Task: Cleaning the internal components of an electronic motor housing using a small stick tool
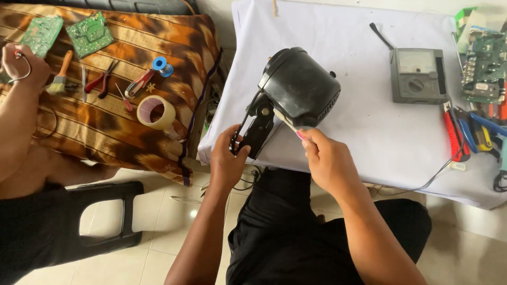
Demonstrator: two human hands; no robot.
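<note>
Left hand (228, 158) clamps the black bracket of the black motor housing (301, 84) at the white table's (369, 121) six-o'clock edge, right hand (327, 158) pinching a thin stick (285, 122) against it; the housing may roll off if that clamp loosens.

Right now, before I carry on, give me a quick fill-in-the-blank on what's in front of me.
1. The left hand grips the black lamp by its ____.
2. The right hand holds a thin pale stick against the lamp's ____ housing.
3. The grey meter lies on the ____ cloth.

Missing words: handle; black; white
</note>
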